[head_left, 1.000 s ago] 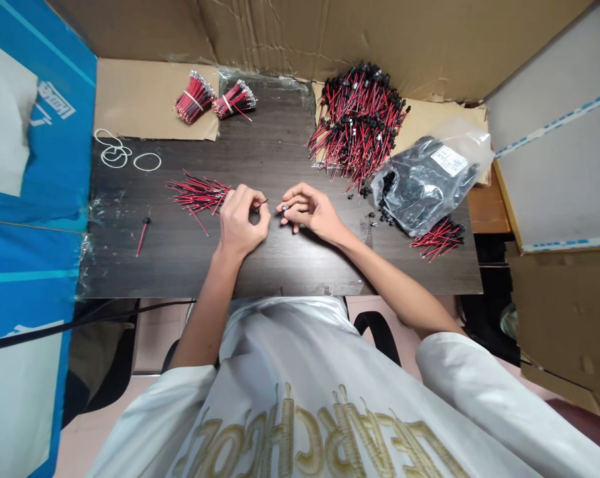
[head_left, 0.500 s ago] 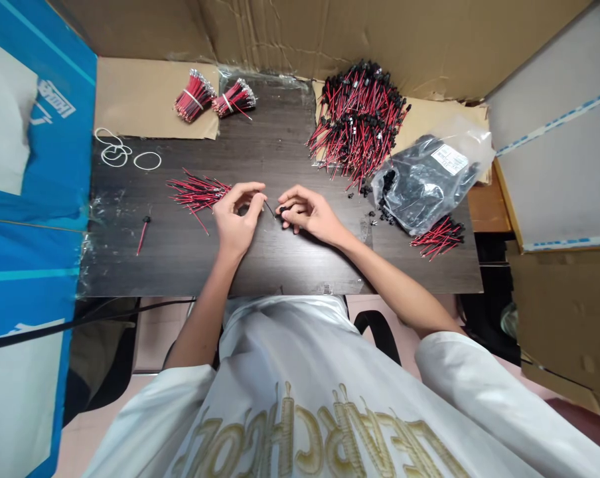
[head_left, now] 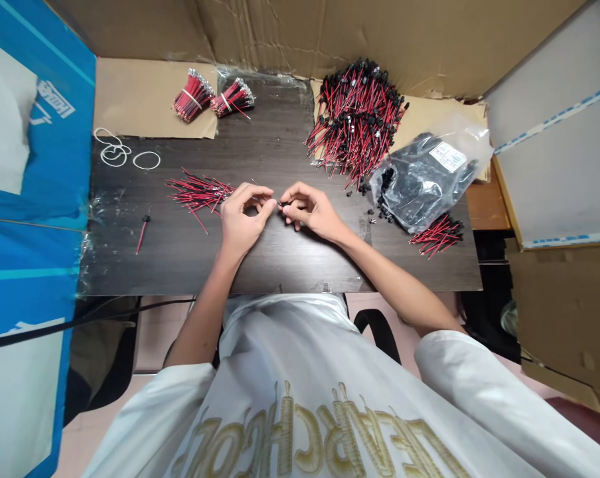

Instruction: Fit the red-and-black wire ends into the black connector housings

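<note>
Over the middle of the dark table, my left hand (head_left: 247,214) is closed in a pinch on a thin wire, mostly hidden by the fingers. A small black connector (head_left: 282,206) sits in the fingertips of my right hand (head_left: 310,211), also closed. The fingertips of both hands almost meet at the connector. Just beyond my left hand lies a loose heap of red and black wires (head_left: 198,191). To the right, a big pile of red wires with black connectors (head_left: 362,123) stands near a clear plastic bag (head_left: 424,179) of black parts.
Two banded wire bundles (head_left: 193,96) lie at the back left, partly on cardboard (head_left: 131,99). White rubber bands (head_left: 147,160) and a single wire with connector (head_left: 143,234) are on the left. A smaller wire pile (head_left: 437,236) lies by the right edge; loose black connectors (head_left: 372,212) are scattered beside the bag.
My left hand has moved right, closing the gap to my right hand. The wire that showed between the hands is now mostly covered by fingers; the right hand has barely moved.
</note>
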Demonstrator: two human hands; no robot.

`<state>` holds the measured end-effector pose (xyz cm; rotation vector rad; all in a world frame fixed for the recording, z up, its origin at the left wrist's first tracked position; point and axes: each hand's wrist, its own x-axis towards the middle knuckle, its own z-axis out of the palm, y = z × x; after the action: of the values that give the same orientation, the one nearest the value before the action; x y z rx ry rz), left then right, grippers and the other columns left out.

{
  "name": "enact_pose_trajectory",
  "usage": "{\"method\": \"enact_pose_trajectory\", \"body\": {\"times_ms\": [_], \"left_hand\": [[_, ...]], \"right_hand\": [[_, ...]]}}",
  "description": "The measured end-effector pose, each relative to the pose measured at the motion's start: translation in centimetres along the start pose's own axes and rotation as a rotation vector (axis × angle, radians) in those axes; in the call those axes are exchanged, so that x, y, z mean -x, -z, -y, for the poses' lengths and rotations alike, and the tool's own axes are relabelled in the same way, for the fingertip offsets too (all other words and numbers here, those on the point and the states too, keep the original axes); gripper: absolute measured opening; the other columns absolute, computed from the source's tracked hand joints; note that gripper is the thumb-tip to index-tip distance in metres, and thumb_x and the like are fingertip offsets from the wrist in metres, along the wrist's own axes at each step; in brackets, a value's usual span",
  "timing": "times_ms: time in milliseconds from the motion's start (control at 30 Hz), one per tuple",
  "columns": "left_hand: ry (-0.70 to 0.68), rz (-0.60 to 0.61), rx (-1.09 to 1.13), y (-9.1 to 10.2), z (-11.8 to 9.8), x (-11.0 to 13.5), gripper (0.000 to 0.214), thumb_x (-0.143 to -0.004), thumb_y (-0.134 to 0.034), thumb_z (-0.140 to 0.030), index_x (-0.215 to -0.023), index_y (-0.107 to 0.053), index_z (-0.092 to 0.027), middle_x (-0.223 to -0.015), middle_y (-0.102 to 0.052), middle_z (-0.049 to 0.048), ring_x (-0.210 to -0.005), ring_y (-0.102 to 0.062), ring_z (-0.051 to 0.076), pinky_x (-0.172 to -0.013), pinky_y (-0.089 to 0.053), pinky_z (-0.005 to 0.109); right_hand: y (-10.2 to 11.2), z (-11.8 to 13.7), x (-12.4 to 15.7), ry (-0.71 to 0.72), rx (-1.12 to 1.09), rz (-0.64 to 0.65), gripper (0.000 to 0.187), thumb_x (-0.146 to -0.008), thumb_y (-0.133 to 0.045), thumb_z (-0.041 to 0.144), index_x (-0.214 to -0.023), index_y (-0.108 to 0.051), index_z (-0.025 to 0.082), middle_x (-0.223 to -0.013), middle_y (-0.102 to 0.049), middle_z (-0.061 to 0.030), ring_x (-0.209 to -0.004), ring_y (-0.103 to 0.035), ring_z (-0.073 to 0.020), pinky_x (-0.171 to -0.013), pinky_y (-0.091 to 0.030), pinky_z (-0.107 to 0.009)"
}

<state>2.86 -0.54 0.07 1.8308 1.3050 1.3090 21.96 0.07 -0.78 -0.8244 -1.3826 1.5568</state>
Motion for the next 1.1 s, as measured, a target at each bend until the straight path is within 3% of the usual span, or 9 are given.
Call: {"method": "enact_pose_trajectory", "body": {"times_ms": [167, 433, 767, 1100], "left_hand": [[-0.027, 0.101, 0.01, -0.22, -0.27, -0.03, 0.015, -0.09, -0.072, -0.036, -0.093, -0.077, -0.022, -0.084, -0.073, 0.0005, -0.07, -0.064, 0.012, -0.066, -0.051, 0.024], [0.084, 0.18, 0.114, -0.45, -0.18, 0.11, 0.015, -0.096, -0.064, -0.038, -0.096, -0.065, -0.023, -0.076, -0.071, -0.002, -0.064, -0.064, 0.01, -0.059, -0.047, 0.021], [0.047, 0.212, 0.112, -0.68, -0.04, 0.19, 0.023, -0.101, -0.058, -0.044, -0.101, -0.058, -0.022, -0.074, -0.07, -0.0018, -0.065, -0.068, 0.01, -0.061, -0.05, 0.018], [-0.01, 0.202, -0.002, -0.62, 0.47, 0.43, 0.012, -0.105, -0.053, -0.035, -0.104, -0.055, -0.023, -0.07, -0.066, -0.0053, -0.059, -0.062, 0.008, -0.062, -0.046, 0.02]], "right_hand": [[0.16, -0.14, -0.16, 0.003, -0.029, -0.017, 0.052, -0.076, -0.089, 0.058, -0.099, -0.062, 0.019, -0.088, -0.067, 0.0001, -0.067, -0.066, -0.0097, -0.047, -0.053, -0.017], [0.35, -0.03, -0.35, -0.034, -0.036, -0.097, 0.055, -0.074, -0.088, 0.056, -0.102, -0.057, 0.021, -0.093, -0.07, -0.0032, -0.079, -0.074, -0.0161, -0.049, -0.055, -0.019], [0.5, -0.14, -0.18, -0.041, -0.03, -0.09, 0.047, -0.077, -0.087, 0.046, -0.106, -0.061, 0.02, -0.097, -0.077, -0.0056, -0.08, -0.077, -0.0169, -0.051, -0.056, -0.019], [0.31, 0.05, -0.15, 0.001, 0.109, -0.142, 0.047, -0.078, -0.086, 0.055, -0.096, -0.059, 0.021, -0.085, -0.066, -0.0008, -0.069, -0.061, -0.0113, -0.05, -0.05, -0.019]]}}
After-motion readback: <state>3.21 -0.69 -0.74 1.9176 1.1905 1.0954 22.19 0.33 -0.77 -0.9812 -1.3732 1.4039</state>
